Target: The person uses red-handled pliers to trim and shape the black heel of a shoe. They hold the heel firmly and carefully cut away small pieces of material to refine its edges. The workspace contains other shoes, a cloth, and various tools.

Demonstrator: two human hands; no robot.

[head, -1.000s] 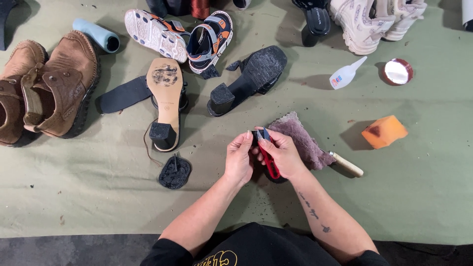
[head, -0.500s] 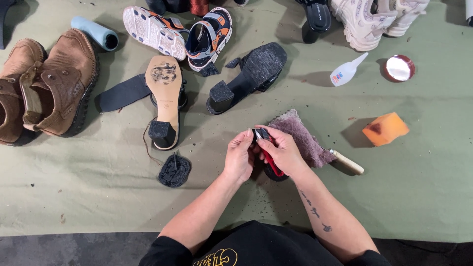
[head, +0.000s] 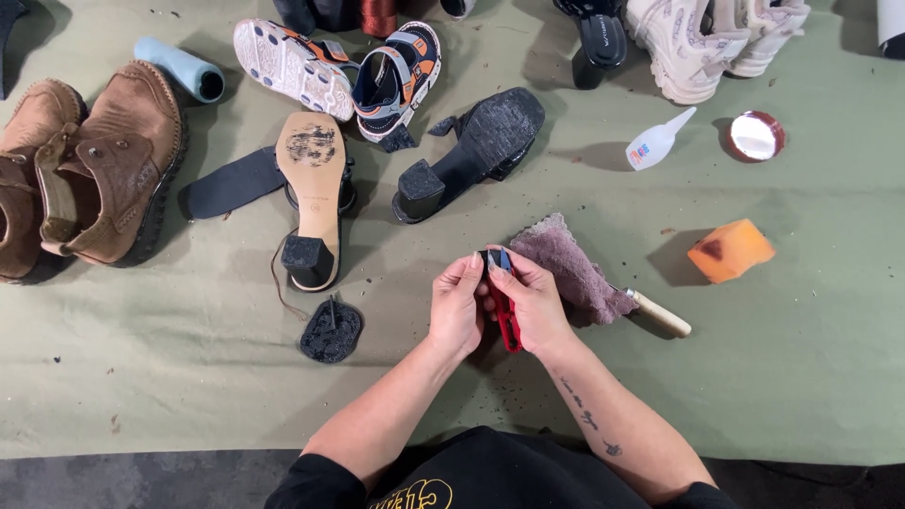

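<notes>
A red-handled tool (head: 507,316) is being pinched between left hand (head: 458,309) and right hand (head: 537,303) — the heeled shoes (head: 316,193) are lying untouched, soles up.

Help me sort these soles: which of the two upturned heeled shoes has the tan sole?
The left heeled shoe, beside the brown boots; its sole is tan with a black heel block. The other heeled shoe is all black.
</notes>
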